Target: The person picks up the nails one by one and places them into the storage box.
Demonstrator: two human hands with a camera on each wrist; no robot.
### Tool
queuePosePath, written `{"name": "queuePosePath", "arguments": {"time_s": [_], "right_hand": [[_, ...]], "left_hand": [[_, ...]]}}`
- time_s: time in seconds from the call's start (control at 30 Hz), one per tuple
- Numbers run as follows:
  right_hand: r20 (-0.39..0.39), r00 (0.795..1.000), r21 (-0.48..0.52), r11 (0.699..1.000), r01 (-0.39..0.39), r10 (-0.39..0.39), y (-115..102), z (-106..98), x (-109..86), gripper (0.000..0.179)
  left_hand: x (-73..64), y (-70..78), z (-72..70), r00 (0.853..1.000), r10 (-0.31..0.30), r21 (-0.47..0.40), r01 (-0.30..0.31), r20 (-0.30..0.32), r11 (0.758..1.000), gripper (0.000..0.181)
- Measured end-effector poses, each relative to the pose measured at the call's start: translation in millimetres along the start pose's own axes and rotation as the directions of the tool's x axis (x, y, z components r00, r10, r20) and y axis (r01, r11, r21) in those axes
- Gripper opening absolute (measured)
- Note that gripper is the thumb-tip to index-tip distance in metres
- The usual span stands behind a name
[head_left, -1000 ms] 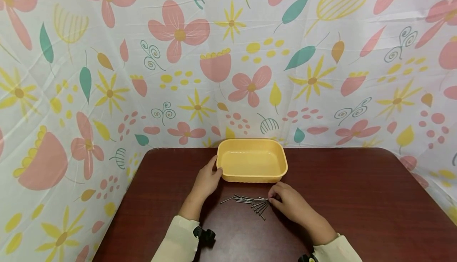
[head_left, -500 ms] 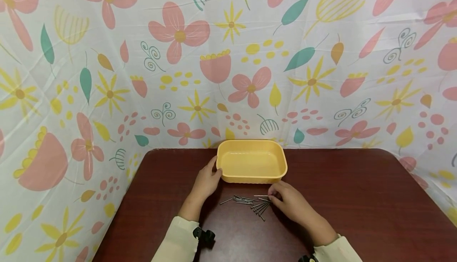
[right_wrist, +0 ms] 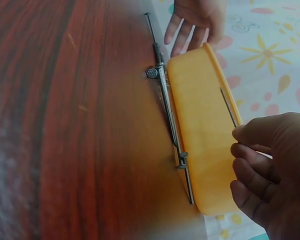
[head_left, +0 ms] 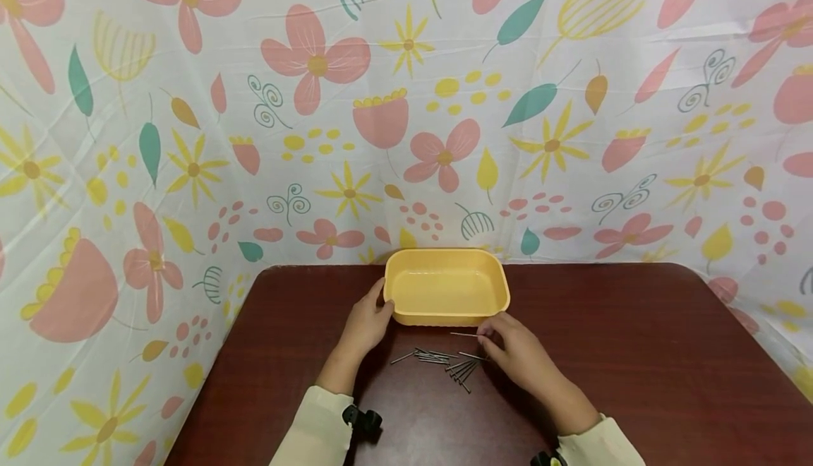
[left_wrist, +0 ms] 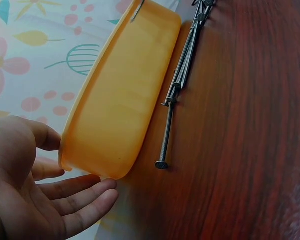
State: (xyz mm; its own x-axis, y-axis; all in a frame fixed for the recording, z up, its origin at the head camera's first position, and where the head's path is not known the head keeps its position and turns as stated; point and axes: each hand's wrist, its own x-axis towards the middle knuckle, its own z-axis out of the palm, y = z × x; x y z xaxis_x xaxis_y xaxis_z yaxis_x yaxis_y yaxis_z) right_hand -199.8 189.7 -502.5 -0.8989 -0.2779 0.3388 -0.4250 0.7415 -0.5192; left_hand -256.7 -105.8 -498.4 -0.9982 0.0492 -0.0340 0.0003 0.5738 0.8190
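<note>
A yellow plastic tray (head_left: 447, 319) stands at the back of the table. My left hand (head_left: 366, 325) grips its left end, thumb and fingertips at the rim; in the left wrist view the other fingers (left_wrist: 85, 200) extend alongside the end wall. My right hand (head_left: 524, 356) pinches a thin metal nail (head_left: 464, 334) between thumb and forefinger, its free end pointing left, just in front of the tray. In the right wrist view that nail (right_wrist: 228, 106) overlaps the tray's side wall. Several loose nails (head_left: 434, 356) lie in a small pile on the table between my hands.
The dark red wooden table (head_left: 635, 353) reaches back to a white floral cloth (head_left: 559, 190) hanging right behind the tray. The cloth also runs along the left side. Black wrist cameras (head_left: 362, 420) sit at both sleeves.
My right hand has lifted one nail from the pile and moved it slightly back towards the tray. My left hand has stayed at the tray's left end.
</note>
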Motion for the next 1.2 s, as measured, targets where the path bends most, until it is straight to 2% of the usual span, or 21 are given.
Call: {"name": "queuePosePath", "arguments": {"time_s": [0.4,0.77,1.03,1.2], "right_hand": [[-0.145,0.989,-0.038,0.999,0.030,-0.035,2,-6,11.3,0.014],[-0.241,0.970,-0.020,1.000,0.018,-0.022,6,-10,20.4,0.011],[-0.240,0.969,-0.002,0.998,-0.055,0.053,9,-12,25.8,0.006],[-0.249,0.966,-0.001,0.998,-0.065,0.062,11,-11,28.1,0.004]], "left_hand": [[-1.5,1.5,-2.4,1.000,0.004,-0.012,-0.004,0.018,1.000,0.062],[-1.3,1.6,-1.0,1.000,0.008,-0.016,-0.008,0.022,1.000,0.063],[-0.5,0.1,0.1,1.000,0.018,-0.001,-0.018,0.007,1.000,0.063],[-0.3,-0.1,0.5,1.000,0.021,0.008,-0.021,-0.009,1.000,0.062]]}}
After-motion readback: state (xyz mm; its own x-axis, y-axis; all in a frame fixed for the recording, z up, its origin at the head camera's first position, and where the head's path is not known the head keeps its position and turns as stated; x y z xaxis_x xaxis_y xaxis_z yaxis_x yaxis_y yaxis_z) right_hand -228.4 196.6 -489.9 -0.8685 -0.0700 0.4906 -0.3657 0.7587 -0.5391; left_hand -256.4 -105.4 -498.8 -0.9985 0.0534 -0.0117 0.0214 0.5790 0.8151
